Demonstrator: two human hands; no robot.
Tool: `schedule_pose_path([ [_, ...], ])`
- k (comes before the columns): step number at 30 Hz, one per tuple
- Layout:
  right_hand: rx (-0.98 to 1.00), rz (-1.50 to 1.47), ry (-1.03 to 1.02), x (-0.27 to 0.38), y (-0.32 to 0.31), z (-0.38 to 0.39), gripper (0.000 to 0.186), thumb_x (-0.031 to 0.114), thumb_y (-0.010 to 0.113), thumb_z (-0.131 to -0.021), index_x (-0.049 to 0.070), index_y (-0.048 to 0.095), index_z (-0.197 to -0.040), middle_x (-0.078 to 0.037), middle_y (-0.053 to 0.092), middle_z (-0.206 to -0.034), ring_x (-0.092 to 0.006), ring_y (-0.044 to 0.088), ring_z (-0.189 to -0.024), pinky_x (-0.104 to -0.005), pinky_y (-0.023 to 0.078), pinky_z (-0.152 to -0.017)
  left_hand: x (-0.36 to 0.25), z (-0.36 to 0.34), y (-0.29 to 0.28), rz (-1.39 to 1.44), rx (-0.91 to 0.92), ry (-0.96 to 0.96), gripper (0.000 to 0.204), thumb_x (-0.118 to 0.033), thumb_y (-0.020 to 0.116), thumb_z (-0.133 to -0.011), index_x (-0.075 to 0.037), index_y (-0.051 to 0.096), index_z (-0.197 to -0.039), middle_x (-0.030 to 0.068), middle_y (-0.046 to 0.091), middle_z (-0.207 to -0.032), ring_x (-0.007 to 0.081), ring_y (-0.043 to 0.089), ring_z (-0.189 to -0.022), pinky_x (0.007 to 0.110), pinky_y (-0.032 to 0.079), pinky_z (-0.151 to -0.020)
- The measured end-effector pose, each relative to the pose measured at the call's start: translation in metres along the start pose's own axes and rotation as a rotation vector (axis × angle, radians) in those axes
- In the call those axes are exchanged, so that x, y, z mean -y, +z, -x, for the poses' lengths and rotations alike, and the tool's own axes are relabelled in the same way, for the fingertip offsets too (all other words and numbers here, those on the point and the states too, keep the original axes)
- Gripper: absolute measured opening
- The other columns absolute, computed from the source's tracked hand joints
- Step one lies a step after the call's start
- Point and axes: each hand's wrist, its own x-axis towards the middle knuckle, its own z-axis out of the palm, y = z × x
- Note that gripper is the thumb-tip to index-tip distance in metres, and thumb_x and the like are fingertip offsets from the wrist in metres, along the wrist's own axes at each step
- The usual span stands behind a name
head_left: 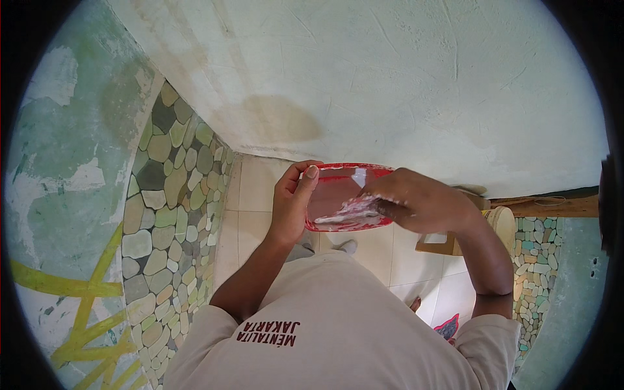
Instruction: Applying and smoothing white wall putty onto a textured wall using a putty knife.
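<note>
A shallow red tray [328, 192] is held up in front of my body, near the pale wall. My left hand [294, 198] grips its left end, thumb over the rim and fingers underneath. White paste [344, 216] is smeared along the tray's near side, with a smaller smear at the far rim. Over the tray's right end, my right hand [419, 201] is closed, fingertips down at the paste. White paste coats its index finger. Whatever those fingers hold, if anything, is hidden.
Ahead stands a pale, patchy wall [390, 84]. Pebble-stone cladding [172, 188] lines the left side, beside green wall with yellow strips [97, 286]. On the right are a wooden beam [552, 205], a pale bucket [502, 226] and a box-like object [437, 244] above the tiled floor [370, 257].
</note>
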Motion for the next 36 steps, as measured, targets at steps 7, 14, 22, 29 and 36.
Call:
schedule_pose_path([
  [7, -0.552, -0.75, 0.029, -0.043, 0.012, 0.03, 0.031, -0.002, 0.059, -0.088, 0.001, 0.059, -0.119, -0.013, 0.068, -0.1, -0.0191, 0.064, -0.093, -0.0324, 0.05, -0.084, -0.002, -0.007, -0.005, 0.03, -0.019, 0.079, 0.029, -0.026, 0.057, -0.097, -0.001, 0.059, -0.111, 0.0034, 0.062, -0.098, 0.0083, 0.056, -0.089, 0.025, 0.045, -0.082],
  [14, -0.863, -1.446, 0.093, -0.066, 0.058, 0.012, 0.03, -0.002, 0.058, -0.086, 0.002, 0.058, -0.116, -0.011, 0.068, -0.107, -0.0201, 0.065, -0.097, -0.0367, 0.052, -0.089, 0.011, -0.02, -0.002, 0.09, -0.036, 0.086, 0.03, -0.03, 0.052, -0.099, -0.002, 0.058, -0.108, 0.0059, 0.063, -0.099, 0.0128, 0.059, -0.091, 0.029, 0.047, -0.083],
  [22, -0.978, -1.642, -0.19, -0.058, 0.067, -0.004, 0.027, -0.002, 0.054, -0.088, 0.002, 0.058, -0.115, -0.009, 0.067, -0.106, -0.0213, 0.066, -0.091, -0.0337, 0.057, -0.074, 0.018, -0.04, 0.008, 0.127, -0.04, 0.054, 0.031, -0.032, 0.051, -0.099, -0.002, 0.056, -0.106, 0.0083, 0.064, -0.101, 0.0169, 0.062, -0.092, 0.032, 0.049, -0.084],
  [29, -1.056, -1.706, -0.23, -0.07, 0.081, -0.016, 0.027, -0.001, 0.055, -0.089, 0.003, 0.057, -0.116, -0.009, 0.066, -0.108, -0.0211, 0.065, -0.098, -0.0357, 0.054, -0.082, 0.041, -0.068, 0.001, 0.048, 0.023, 0.011, 0.04, -0.036, 0.047, -0.1, -0.001, 0.057, -0.116, 0.0103, 0.063, -0.111, 0.0217, 0.061, -0.103, 0.037, 0.047, -0.092],
  [36, -1.084, -1.634, -0.324, -0.095, 0.09, -0.022, 0.027, 0.0, 0.056, -0.09, 0.004, 0.057, -0.117, -0.008, 0.066, -0.109, -0.0204, 0.064, -0.1, -0.0363, 0.053, -0.086, 0.045, -0.083, 0.007, 0.066, 0.004, -0.022, 0.029, -0.029, 0.053, -0.098, -0.003, 0.059, -0.109, 0.0072, 0.064, -0.102, 0.0166, 0.063, -0.093, 0.032, 0.05, -0.084],
])
